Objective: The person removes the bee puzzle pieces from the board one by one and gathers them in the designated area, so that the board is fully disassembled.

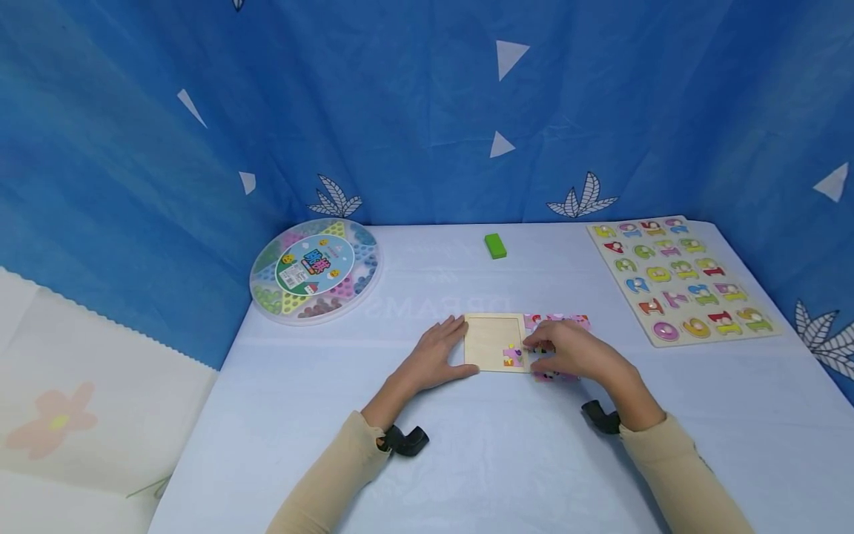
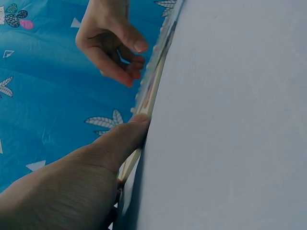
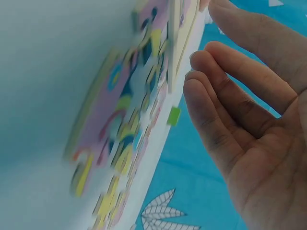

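Observation:
A shallow square wooden puzzle tray [image 1: 489, 335] lies on the white tablecloth. In its near right corner sits a small pink and yellow patch of jigsaw [image 1: 512, 357]. My left hand [image 1: 435, 356] rests along the tray's left side, fingers at the far corner and thumb at the near one. The left wrist view shows that thumb [image 2: 127, 134] pressed on the tray's edge. Over the tray's right edge hovers my right hand [image 1: 572, 350], fingers loosely bent with nothing between them. Pink jigsaw pieces [image 3: 103, 115] lie beneath it, partly hidden by it in the head view.
A round clear-lidded board game box [image 1: 315, 271] stands at the back left. Towards the back lies a green block [image 1: 495, 245]. A wooden alphabet board [image 1: 680, 282] with coloured letters is on the right. Blue patterned cloth [image 1: 427, 111] hangs behind the table.

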Demonstrator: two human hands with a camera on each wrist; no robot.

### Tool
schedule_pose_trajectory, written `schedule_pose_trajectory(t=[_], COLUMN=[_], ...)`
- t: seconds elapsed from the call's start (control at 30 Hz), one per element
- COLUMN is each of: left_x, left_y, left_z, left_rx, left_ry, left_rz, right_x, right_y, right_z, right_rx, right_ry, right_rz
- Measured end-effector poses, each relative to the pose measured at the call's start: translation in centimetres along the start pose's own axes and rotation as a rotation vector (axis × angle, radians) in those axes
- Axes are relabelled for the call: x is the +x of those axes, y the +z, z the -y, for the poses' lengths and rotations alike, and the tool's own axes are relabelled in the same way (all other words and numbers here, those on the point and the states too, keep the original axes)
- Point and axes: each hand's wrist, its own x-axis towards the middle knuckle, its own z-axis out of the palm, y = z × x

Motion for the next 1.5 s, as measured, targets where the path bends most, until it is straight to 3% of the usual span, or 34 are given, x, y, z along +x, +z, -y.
schedule_pose_trajectory(t=[0.33, 0.63, 1.17, 1.5], left_x=[0.0, 0.0, 0.0, 0.1], left_y=[0.1, 0.3, 0.1, 0.0], left_z=[0.0, 0.1, 0.1, 0.1], left_rx=[0.002, 0.008, 0.021, 0.018], left_ry=[-0.014, -0.018, -0.005, 0.0], left_rz=[0.009, 0.014, 0.001, 0.0], right_x=[1.7, 2.4, 2.5, 2.8], right_y=[0.8, 1.5, 1.5, 1.5], right_z=[1.4, 1.9, 2.3, 2.4], right_rx=[0.005, -0.011, -0.038, 0.0], right_ry=[-0.035, 0.018, 0.018, 0.051], right_rz=[0.018, 0.056, 0.053, 0.049])
